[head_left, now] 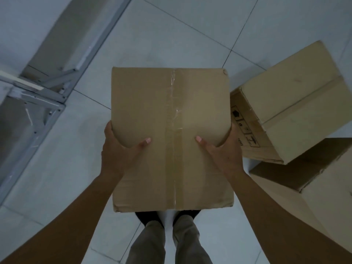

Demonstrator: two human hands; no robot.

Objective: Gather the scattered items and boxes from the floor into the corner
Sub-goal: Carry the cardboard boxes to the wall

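I hold a taped brown cardboard box in front of me, above the tiled floor. My left hand grips its left side with the thumb lying on top. My right hand grips the right side the same way; the fingers of both hands are hidden under the box. To the right, a second cardboard box with printed handling symbols sits tilted on a third box at the lower right.
A grey metal frame with brackets runs along the left side against pale panels. Light floor tiles stretch ahead of the box. My legs and dark shoes show below the box.
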